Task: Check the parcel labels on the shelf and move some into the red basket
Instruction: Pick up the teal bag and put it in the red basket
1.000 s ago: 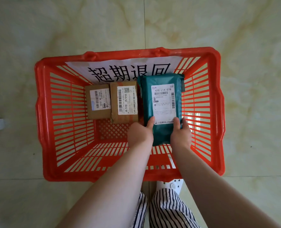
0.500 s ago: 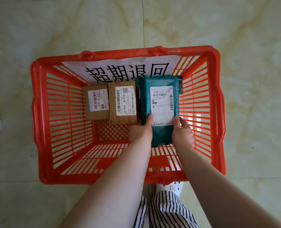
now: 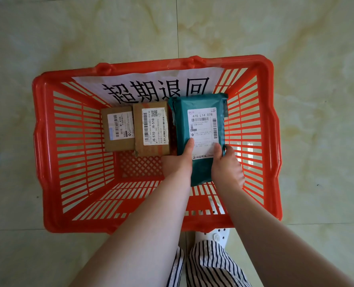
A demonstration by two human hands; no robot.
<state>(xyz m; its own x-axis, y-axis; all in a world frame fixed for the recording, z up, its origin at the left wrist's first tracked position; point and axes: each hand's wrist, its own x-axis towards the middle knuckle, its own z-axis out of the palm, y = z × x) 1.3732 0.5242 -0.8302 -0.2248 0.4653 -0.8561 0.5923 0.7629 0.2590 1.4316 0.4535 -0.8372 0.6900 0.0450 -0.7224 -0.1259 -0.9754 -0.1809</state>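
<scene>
Placement step: both hands lower a teal parcel into the red basket on the tiled floor. Left hand and right hand each have a grip on its near end, thumbs on the label. It sits at the basket's right, just beside two cardboard boxes. Next move, likely: let go and lift straight up. Open basket floor lies nearer the person; the right wall is close.

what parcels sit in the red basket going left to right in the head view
Small brown cardboard box with a white label → larger brown cardboard box with a J6-S10 label → teal plastic mailer bag labelled 470 L14 078, gripped by both the left hand and the right hand.
</scene>
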